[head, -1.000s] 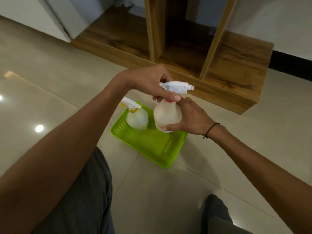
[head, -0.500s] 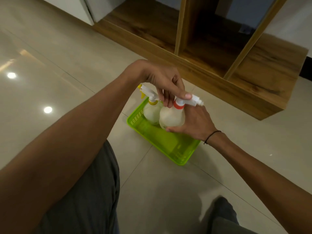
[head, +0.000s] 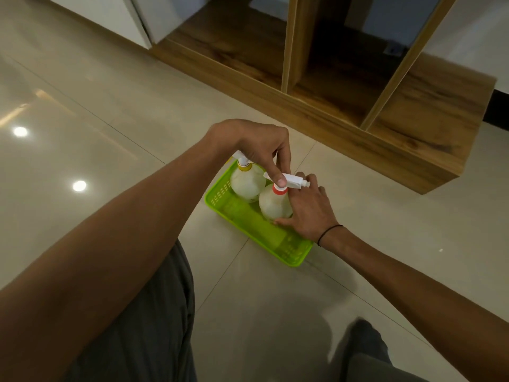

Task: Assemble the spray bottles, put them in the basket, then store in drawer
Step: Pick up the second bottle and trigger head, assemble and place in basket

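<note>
A bright green basket (head: 281,241) lies on the tiled floor. Two pale round spray bottles stand in its far end, side by side. The far one (head: 246,183) has a yellow collar and a white trigger head, partly hidden behind my left hand. The nearer one (head: 271,206) has a red collar and a white trigger head (head: 293,181). My left hand (head: 261,146) pinches that trigger head from above. My right hand (head: 311,209) wraps around the body of the red-collared bottle from the right.
A low wooden shelf unit (head: 344,86) with open compartments runs along the floor just beyond the basket. White panels (head: 115,15) stand at the back left. My grey-trousered legs (head: 148,326) fill the bottom of the frame.
The red-collared bottle has come down from above the basket and now stands in it beside the yellow-collared one. Both hands went down with it and still hold it.
</note>
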The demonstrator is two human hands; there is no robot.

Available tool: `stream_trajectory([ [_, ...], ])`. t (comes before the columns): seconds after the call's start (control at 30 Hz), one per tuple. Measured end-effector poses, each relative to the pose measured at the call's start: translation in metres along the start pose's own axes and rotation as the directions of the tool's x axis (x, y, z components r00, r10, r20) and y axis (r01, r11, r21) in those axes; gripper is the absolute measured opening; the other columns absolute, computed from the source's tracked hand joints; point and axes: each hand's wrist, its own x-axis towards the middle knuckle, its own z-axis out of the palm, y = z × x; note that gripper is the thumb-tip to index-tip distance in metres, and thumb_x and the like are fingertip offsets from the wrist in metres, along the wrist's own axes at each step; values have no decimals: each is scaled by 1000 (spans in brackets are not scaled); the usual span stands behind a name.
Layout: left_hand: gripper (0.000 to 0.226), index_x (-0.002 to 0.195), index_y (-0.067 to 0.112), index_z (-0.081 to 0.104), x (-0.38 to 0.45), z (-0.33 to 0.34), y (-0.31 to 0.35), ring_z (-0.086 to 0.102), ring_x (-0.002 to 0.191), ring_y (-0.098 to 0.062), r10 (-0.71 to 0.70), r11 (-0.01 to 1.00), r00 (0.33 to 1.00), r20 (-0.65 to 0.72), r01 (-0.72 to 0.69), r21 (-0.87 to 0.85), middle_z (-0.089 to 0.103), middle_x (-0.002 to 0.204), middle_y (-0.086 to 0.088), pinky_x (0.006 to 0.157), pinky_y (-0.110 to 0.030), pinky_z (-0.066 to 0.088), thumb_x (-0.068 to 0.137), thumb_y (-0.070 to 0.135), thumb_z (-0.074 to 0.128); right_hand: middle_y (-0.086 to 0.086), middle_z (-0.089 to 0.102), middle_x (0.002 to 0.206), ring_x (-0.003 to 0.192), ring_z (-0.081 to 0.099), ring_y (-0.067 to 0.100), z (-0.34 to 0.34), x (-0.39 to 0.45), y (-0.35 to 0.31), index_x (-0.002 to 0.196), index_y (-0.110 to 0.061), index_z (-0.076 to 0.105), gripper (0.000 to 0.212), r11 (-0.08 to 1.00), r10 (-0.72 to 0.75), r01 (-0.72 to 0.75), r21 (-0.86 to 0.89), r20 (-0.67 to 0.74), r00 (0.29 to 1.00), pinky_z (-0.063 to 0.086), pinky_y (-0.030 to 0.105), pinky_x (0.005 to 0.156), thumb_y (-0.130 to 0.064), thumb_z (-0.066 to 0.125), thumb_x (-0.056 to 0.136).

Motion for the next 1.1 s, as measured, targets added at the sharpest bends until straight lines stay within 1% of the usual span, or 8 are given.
stream_trajectory([
  [0.07,27,97,39,87,1,0,1,41,48,-5,21,1000,1000,-10,-21,1,49,46,19,56,-25,33,76,55,91,8,47,130,116,45,31,2,-2,-2,154,-22,39,103,1000,21,-21,-1,-22,1000,52,46,87,-73,76,74],
  [0.2,30,100,30,88,0,0,4,47,46,1,75,997,997,-21,-76,-4,66,59,26,51,-7,35,74,44,95,10,47,129,113,46,31,3,-3,-3,153,-18,44,103,997,68,-70,-33,-56,996,52,45,85,-75,76,73],
  [0.33,25,100,24,87,3,5,2,48,46,6,97,995,994,-43,-96,24,60,53,34,52,-3,35,77,30,95,9,48,124,109,47,31,7,-2,-3,150,-17,48,101,994,98,-102,-48,-91,991,50,44,82,-76,74,73],
  [0.53,34,99,33,85,3,8,5,51,59,2,60,997,994,-89,-55,52,70,75,29,57,-12,37,69,45,93,10,48,123,108,48,31,7,1,2,148,-13,50,99,994,90,-95,-58,-78,993,48,44,81,-75,73,74],
  [0.63,52,102,38,82,-2,6,11,60,78,-1,-41,991,997,-68,49,123,75,89,17,73,-33,48,59,66,87,11,50,121,108,50,33,1,-3,6,146,-12,49,108,994,101,-104,-31,-85,991,46,46,81,-79,76,66],
  [0.8,85,120,49,68,-10,-8,21,47,95,8,-80,972,984,-159,112,205,64,105,23,94,-35,30,50,96,71,9,52,118,106,51,33,-16,-14,11,142,-14,49,111,984,178,-178,-5,-28,984,41,48,83,-78,78,56],
  [0.93,82,123,48,68,-31,-5,39,45,103,-3,-69,985,949,-307,113,128,62,114,22,97,-39,29,54,94,72,8,57,112,99,54,34,-52,-23,15,138,-10,53,94,964,266,-264,39,-61,962,39,47,77,-66,68,63],
  [1.1,59,113,36,76,-65,-4,83,57,101,-7,-194,980,844,-499,149,-130,70,110,16,101,-42,35,67,73,87,10,56,120,106,54,35,-125,-35,16,145,-9,47,98,954,299,-300,15,61,952,42,49,80,-65,64,67],
])
